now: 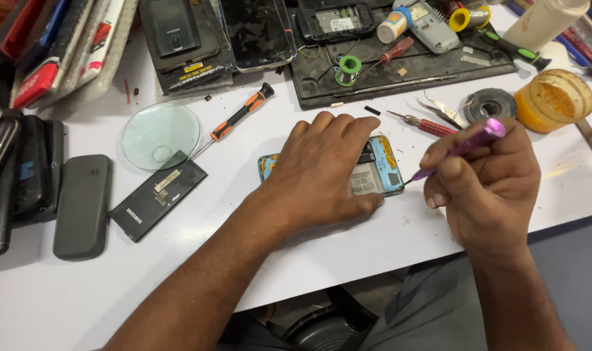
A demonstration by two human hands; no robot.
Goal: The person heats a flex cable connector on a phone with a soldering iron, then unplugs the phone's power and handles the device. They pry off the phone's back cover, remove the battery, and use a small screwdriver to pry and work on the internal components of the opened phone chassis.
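Note:
An opened phone (pixel 378 170) with a blue frame and bare circuit parts lies on the white table (pixel 62 299). My left hand (pixel 322 170) lies flat on top of it, pressing it down and hiding most of it. In my right hand (pixel 484 185) is a purple screwdriver (pixel 468 144), held like a pen. Its tip touches the phone's right edge.
A black battery (pixel 156 195), a round glass lens (pixel 161 135) and an orange-handled screwdriver (pixel 239 116) lie to the left. Dark phones (pixel 81 205) stack at the far left. A black mat (pixel 400 71) with tools, a red screwdriver (pixel 426 123) and a yellow tub (pixel 555 101) sit behind.

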